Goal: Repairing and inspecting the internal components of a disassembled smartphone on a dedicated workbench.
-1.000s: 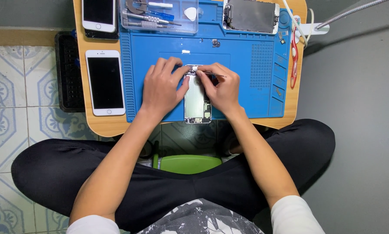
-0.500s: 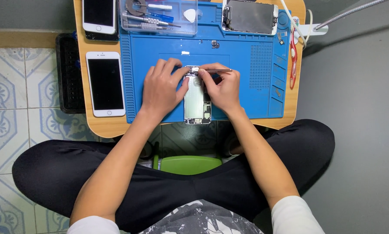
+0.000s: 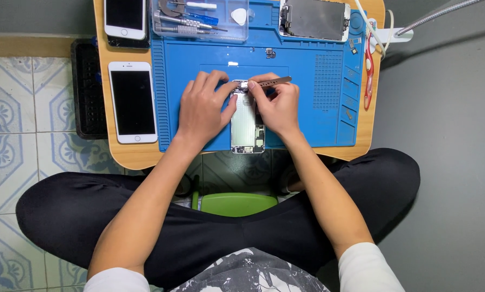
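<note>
From the head camera I see my left hand (image 3: 203, 108) resting flat on the blue work mat (image 3: 307, 119), its fingers loosely spread and its thumb touching the left edge of the opened phone (image 3: 247, 121). The phone lies face-open near the mat's near edge, between both hands. My right hand (image 3: 277, 105) pinches metal tweezers (image 3: 272, 82), whose tip sits at the phone's far end. A white phone (image 3: 132, 101) lies left on the wooden table (image 3: 140, 157); a detached screen (image 3: 314, 19) lies far right.
</note>
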